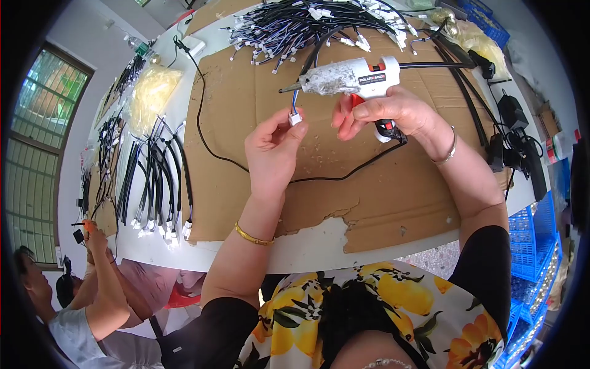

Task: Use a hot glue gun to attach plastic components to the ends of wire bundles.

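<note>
White connector [295,119], that's what you have pinched between the thumb and fingers of your left hand [270,150], raised over the cardboard sheet [239,117].

"And your right hand [402,111]?"

"You're grasping the glue gun [344,79] by its handle with that one, fingers near the red trigger [356,99]. Whether you're squeezing it, I cannot tell."

"Where does your nozzle [287,90] sit, then?"

"It points to your left, crossing in view the blue and white wires [295,100] just above the connector. I can't tell you if it touches them."

"What else is around you?"

"You've a heap of cables [319,27] at the cardboard's far side, and to your left a bunch of black cables [158,178] on the white table [313,247], near a yellowish plastic bag [150,95]."
</note>
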{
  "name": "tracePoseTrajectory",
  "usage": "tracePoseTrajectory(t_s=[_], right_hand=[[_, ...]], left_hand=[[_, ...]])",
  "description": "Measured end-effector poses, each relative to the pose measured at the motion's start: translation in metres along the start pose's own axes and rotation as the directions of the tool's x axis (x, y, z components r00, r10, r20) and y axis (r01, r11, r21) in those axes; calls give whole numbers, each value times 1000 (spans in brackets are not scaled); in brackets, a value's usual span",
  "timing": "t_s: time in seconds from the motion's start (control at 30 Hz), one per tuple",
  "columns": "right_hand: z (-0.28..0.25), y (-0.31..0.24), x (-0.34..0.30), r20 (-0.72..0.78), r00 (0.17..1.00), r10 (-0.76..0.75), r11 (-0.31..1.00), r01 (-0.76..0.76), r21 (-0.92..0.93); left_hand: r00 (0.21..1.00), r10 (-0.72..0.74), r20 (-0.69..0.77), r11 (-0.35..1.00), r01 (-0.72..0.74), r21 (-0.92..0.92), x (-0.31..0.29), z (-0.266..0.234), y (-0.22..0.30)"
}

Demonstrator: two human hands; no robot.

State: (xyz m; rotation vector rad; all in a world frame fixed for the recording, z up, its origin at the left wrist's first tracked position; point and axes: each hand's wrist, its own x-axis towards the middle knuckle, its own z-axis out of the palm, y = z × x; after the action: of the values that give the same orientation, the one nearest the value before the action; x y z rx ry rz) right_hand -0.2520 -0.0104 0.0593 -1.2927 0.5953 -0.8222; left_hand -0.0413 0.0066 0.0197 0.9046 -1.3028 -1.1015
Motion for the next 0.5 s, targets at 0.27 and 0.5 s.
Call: tracePoseTrajectory(t_s=[0.27, 0.5], right_hand=[[14, -15, -7, 3, 1000, 1, 990, -1, -144], [24, -17, -6, -111, 993, 43, 861, -93, -500]], left_hand=[[971, 136, -196, 989, -120, 87, 3, -3, -4], [952, 160, -263, 978, -118, 171, 6, -9, -7]])
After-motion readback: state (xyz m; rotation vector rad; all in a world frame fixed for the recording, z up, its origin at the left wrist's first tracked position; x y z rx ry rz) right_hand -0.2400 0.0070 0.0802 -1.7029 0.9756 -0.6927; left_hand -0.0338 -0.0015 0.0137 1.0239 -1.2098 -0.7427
